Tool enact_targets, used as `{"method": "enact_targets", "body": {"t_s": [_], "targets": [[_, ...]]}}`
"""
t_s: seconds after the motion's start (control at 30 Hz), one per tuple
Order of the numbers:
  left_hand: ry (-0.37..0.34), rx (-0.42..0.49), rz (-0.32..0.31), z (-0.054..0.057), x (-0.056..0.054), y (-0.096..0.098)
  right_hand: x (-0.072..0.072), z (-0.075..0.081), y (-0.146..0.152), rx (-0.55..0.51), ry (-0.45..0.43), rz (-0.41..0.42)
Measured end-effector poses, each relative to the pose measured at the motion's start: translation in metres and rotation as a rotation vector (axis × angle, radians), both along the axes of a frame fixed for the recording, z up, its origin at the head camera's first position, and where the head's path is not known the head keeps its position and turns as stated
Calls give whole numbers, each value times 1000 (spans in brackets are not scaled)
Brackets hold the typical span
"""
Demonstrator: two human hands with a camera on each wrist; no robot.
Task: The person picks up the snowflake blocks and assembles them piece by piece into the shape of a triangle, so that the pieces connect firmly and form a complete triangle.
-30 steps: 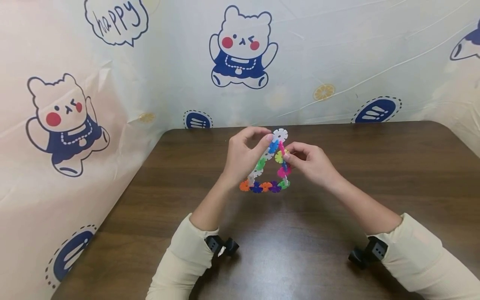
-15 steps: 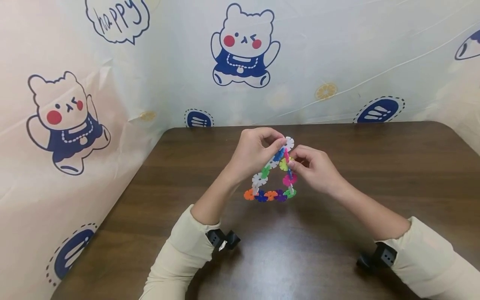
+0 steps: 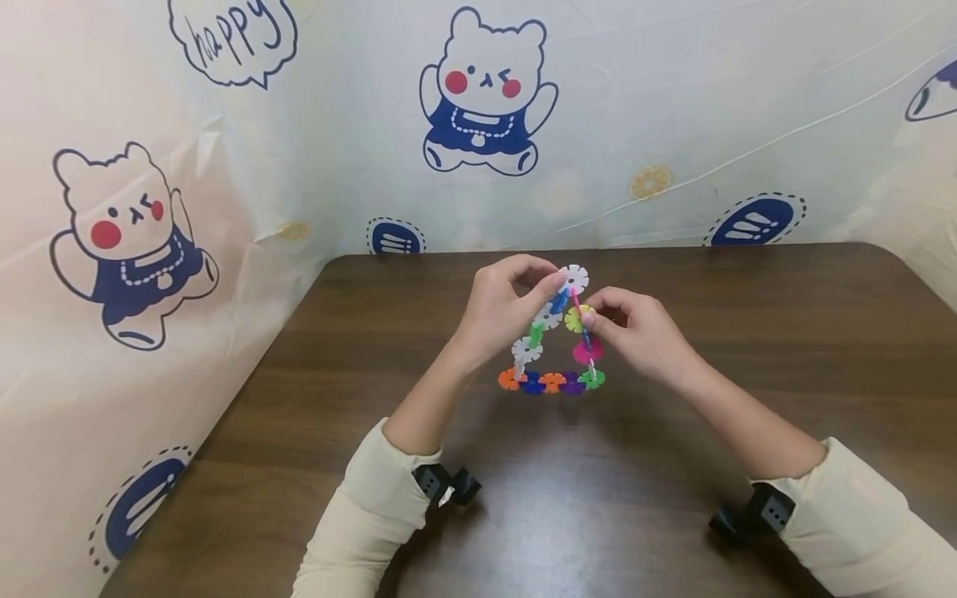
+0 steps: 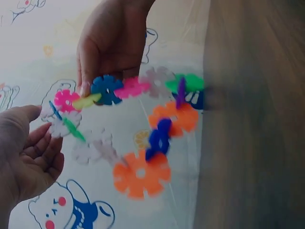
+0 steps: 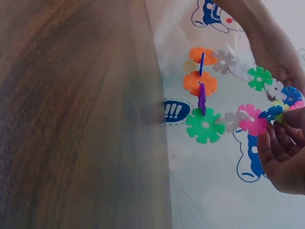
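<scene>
A triangle of linked plastic snowflake discs (image 3: 552, 383) hangs between my two hands over the table. Its bottom row runs orange, blue, orange, purple, green; a white disc (image 3: 575, 279) tops it. My left hand (image 3: 503, 301) pinches the chain near that top, beside a blue disc (image 3: 559, 300). On the other side my right hand (image 3: 637, 332) pinches the chain at the yellow disc (image 3: 575, 319), above a pink disc (image 3: 587, 351). In the left wrist view an orange disc (image 4: 141, 174) shows large at the near corner. The green corner disc (image 5: 205, 125) is plain in the right wrist view.
A dark wooden table (image 3: 583, 515) lies under both forearms. Behind it and along the left hangs a pale sheet (image 3: 336, 124) printed with cartoon bears. Black wrist cameras (image 3: 449, 483) sit at the cream sleeves (image 3: 366, 507).
Both hands have shifted a little to the right with the disc triangle. The triangle dipped, then came up slightly; its bottom row is now nearly level. Both hands keep their pinch.
</scene>
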State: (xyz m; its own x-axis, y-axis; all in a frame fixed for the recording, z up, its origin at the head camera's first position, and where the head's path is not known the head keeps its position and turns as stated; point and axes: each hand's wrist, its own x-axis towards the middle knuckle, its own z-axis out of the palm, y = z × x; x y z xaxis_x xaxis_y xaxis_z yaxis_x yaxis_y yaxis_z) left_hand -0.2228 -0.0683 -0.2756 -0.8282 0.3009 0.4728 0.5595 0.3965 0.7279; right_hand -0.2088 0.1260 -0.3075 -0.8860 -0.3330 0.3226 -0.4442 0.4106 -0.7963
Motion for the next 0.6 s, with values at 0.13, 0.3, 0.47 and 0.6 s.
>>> {"method": "enact_targets", "body": {"t_s": [0.13,0.3,0.47,0.6], "targets": [[-66,-26,26,-12,0,-10,-2,2,6,0,-12,-36],[-187,-68,-13,-26,-1,-18,-4,1,15,-81,-88,-92],[-261,-64,-47,-37,-3,-19,-5,-2,21,-186,-203,-124],[-313,-31,-25,-42,-2,-17,-7,-6,23,-238,-272,-111]]}}
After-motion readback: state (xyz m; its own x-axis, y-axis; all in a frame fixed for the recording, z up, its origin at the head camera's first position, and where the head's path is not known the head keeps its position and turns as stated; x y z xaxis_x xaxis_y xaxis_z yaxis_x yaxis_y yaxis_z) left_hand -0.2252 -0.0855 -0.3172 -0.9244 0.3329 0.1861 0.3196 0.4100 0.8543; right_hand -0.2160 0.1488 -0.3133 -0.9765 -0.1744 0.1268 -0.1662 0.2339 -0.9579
